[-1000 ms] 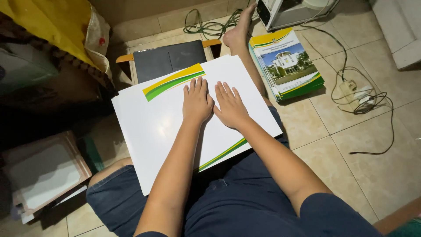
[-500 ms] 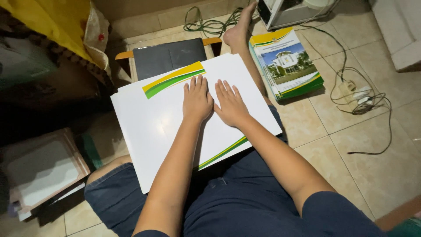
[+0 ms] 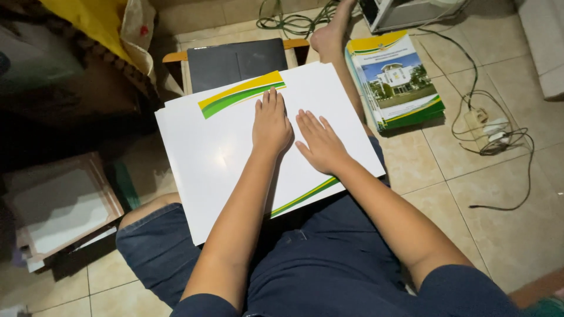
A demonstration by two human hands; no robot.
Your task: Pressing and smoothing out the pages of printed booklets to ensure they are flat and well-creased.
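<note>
Nothing has shifted: both hands, left hand (image 3: 272, 124) and right hand (image 3: 320, 142), press spread flat at frame centre on the glossy white sheet (image 3: 217, 164), which could slip off the lap.

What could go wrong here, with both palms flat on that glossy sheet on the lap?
The white sheet overhangs the lap on both sides, so it may tip or slide. The left hand and right hand press flat, with no grip on an edge, and could smudge or crease the glossy surface. Loose cables lie beside the leg.
</note>
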